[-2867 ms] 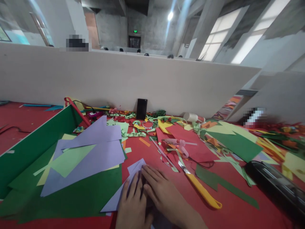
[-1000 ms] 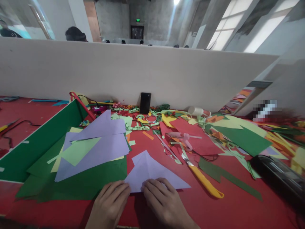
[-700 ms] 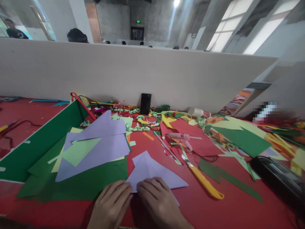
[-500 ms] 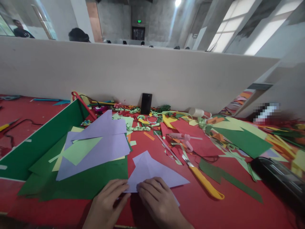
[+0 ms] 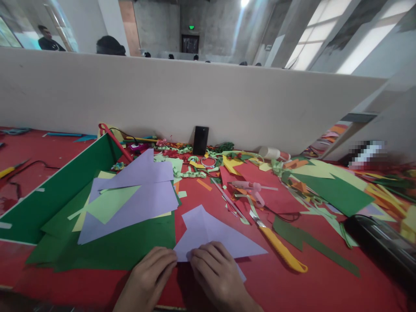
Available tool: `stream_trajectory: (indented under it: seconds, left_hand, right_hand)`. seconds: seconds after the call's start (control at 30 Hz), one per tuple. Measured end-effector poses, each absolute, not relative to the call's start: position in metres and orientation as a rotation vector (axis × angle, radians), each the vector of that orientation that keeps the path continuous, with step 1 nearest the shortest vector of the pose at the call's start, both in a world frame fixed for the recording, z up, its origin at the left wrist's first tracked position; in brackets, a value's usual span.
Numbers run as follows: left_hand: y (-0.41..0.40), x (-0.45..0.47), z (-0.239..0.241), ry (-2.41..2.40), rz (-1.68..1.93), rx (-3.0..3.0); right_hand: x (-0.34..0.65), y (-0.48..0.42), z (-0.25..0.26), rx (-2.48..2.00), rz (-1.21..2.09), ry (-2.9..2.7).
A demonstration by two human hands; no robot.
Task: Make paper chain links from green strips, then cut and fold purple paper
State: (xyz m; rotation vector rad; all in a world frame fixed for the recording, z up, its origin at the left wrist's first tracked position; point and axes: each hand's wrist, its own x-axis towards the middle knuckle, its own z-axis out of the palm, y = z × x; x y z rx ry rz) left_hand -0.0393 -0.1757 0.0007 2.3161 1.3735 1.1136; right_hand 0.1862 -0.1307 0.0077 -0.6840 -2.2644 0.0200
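A folded sheet of purple paper (image 5: 211, 232) lies on the red table before me, with a crease up its middle and a long point to the right. My left hand (image 5: 152, 271) pinches the paper's left corner, thumb and fingers together. On the near edge, my right hand (image 5: 212, 271) has its fingers bent and pressed together over the paper; its thumb is hidden underneath. Left of the hands, more purple sheets (image 5: 130, 212) and a light green piece (image 5: 113, 203) rest on dark green paper (image 5: 130, 247). A yellow-handled utility knife (image 5: 279, 245) lies to the right.
A pink glue gun (image 5: 248, 187) sits among paper scraps. A black phone (image 5: 200, 141) leans against the white partition (image 5: 195, 95). A green board (image 5: 61, 190) stands on edge at left. A black case-like object (image 5: 377, 236) lies at right. Other people show beyond the partition.
My left thumb has closed up against its fingers at the paper's corner. The purple paper's right point has swung slightly right. My right hand stays nearly in place.
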Motion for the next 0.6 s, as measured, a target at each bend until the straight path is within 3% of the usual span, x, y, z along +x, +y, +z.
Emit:
stream_trajectory:
  seconds: [0.3, 0.6]
  left_hand:
    - [-0.173, -0.039, 0.009, 1.314, 1.144, 2.785]
    - [-0.183, -0.056, 0.004, 1.405, 1.142, 2.751]
  right_hand:
    - [0.174, -0.133, 0.01, -0.73, 0.089, -2.238]
    - [0.171, -0.134, 0.01, -0.732, 0.02, -2.222]
